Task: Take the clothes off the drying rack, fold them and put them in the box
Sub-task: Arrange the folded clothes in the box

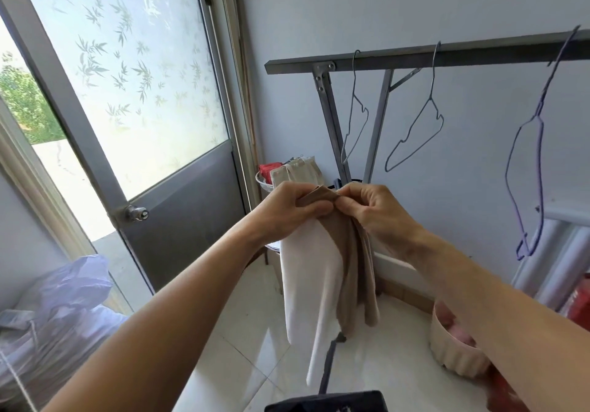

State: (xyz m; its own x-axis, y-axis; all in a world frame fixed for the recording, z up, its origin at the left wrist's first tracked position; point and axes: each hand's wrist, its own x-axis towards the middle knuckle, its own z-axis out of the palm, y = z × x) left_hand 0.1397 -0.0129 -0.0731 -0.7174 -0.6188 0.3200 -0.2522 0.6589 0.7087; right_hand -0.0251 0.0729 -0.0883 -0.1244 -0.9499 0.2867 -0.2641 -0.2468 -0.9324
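A white and tan garment (pixel 322 271) hangs lengthwise in mid-air in front of the drying rack (pixel 415 57), its top edge bunched, the white panel on the left and tan folds on the right. The rack is a grey metal bar on angled legs by the wall, carrying three bare wire hangers (pixel 415 130) spaced along it.

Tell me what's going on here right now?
A person holds a tan and white garment up in front of them, left hand and right hand pinching its top edge together while the rest hangs down. Three bare wire hangers hang on the drying rack. A ribbed basket sits on the floor.
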